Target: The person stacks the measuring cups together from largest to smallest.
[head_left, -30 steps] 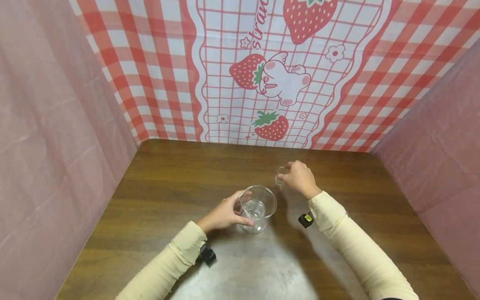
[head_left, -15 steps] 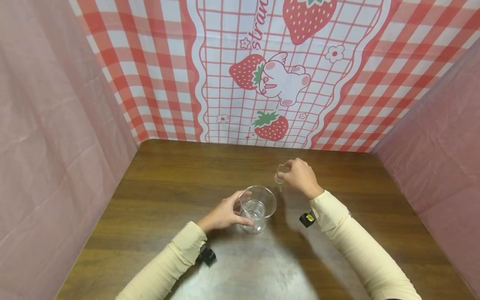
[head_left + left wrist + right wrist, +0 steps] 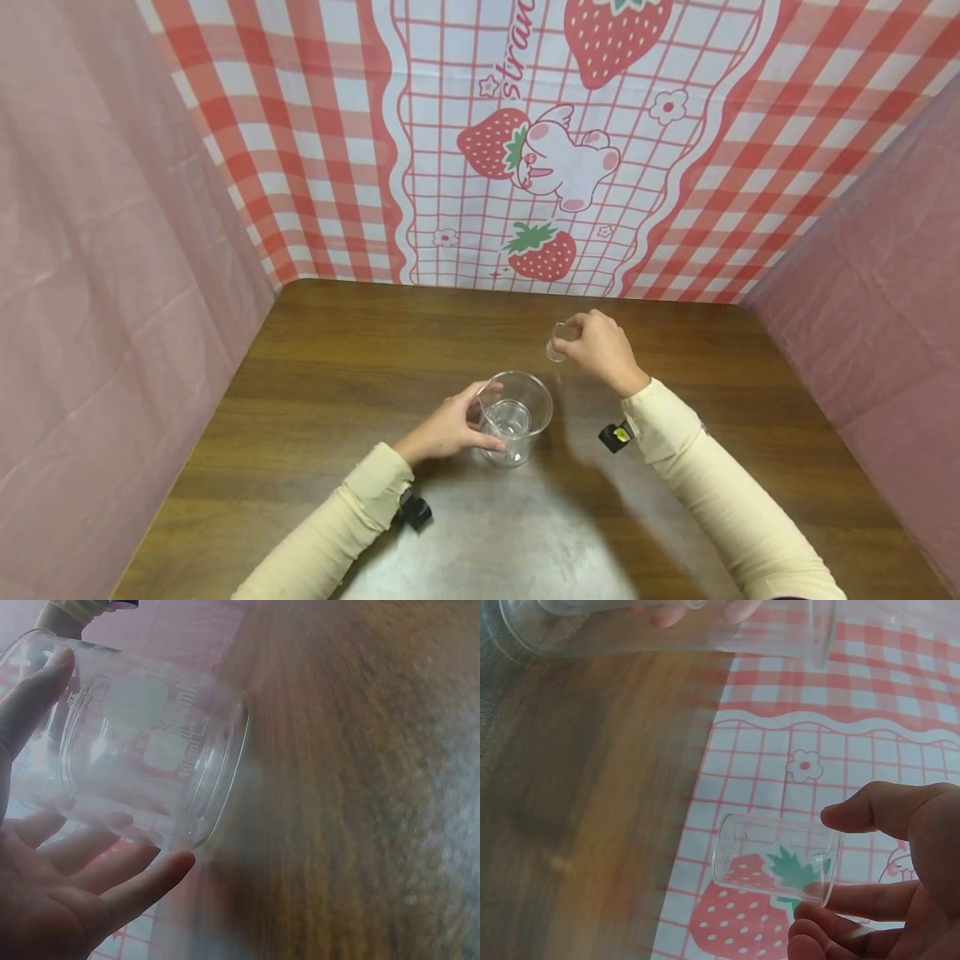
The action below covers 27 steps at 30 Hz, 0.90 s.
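A large clear glass beaker (image 3: 528, 437) stands upright on the wooden table, with a smaller glass beaker (image 3: 512, 417) nested inside it. My left hand (image 3: 446, 429) holds the large beaker from its left side, thumb at the front and fingers behind. In the left wrist view, white printed marks show on the glass (image 3: 150, 742). Beyond and right of it, my right hand (image 3: 602, 350) pinches a small clear beaker (image 3: 776, 859) near its rim between thumb and fingers. That small beaker is held above the table, apart from the large one, and looks empty.
The brown wooden table (image 3: 360, 350) ends at a red-and-white checked cloth (image 3: 330, 167) with strawberries at the back. Pink curtains hang at the left (image 3: 112, 292) and right (image 3: 885, 250). Black cameras are strapped at both wrists.
My right hand has risen slightly and moved a little farther back, carrying the small beaker with it. The left hand and the large beaker have stayed in place.
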### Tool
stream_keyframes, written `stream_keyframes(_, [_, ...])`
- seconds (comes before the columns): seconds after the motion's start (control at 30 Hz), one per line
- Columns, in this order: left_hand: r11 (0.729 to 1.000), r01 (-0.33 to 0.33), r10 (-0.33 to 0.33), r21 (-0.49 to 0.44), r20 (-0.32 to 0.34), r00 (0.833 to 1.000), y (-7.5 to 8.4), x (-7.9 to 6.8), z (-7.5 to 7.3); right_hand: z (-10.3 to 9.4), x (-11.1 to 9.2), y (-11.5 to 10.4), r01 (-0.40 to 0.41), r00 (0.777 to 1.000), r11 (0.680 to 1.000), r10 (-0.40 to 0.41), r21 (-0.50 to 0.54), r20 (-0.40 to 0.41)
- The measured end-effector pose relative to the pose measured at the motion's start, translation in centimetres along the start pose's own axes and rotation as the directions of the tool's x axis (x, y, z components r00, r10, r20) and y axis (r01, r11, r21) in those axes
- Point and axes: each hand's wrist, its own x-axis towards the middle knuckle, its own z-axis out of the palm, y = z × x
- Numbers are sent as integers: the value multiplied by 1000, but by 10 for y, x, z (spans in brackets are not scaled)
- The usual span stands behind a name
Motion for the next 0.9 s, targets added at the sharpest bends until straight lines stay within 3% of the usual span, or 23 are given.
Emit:
stream_keyframes(0.3, [1000, -1, 1, 19, -11, 1000, -34, 13, 6, -4, -1, -5, 50, 997, 999, -49, 16, -52])
stream_keyframes(0.9, [1000, -19, 19, -1, 5, 1000, -38, 13, 4, -16, -7, -17, 105, 989, 993, -100, 49, -109])
